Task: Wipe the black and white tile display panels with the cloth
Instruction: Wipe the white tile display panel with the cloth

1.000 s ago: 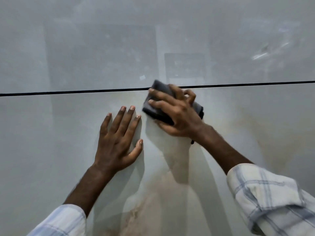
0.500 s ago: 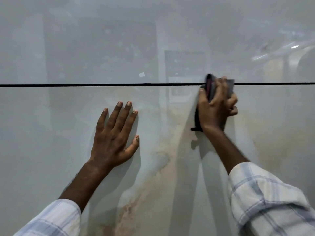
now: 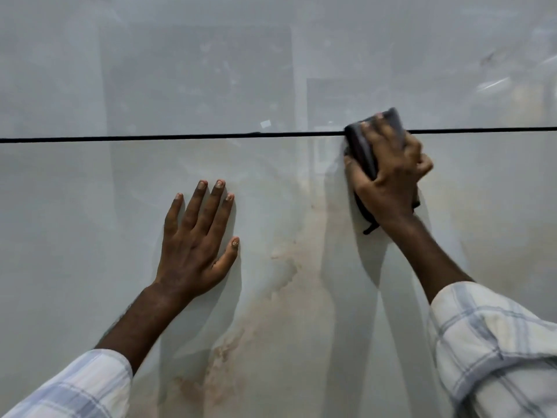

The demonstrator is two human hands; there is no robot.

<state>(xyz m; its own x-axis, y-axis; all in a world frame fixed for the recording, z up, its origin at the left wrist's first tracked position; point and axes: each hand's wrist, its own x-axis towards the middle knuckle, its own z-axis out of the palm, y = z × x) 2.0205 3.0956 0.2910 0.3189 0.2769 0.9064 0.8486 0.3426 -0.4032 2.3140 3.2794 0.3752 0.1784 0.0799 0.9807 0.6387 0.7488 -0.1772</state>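
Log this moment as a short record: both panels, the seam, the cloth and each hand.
upper panel: glossy, pale grey
lower panel: glossy, pale, with brownish streaks
seam: thin black line between the two panels
cloth: dark, folded, lying across the seam
right hand: grips the cloth against the panels
left hand: flat on the lower panel, fingers straight, holds nothing
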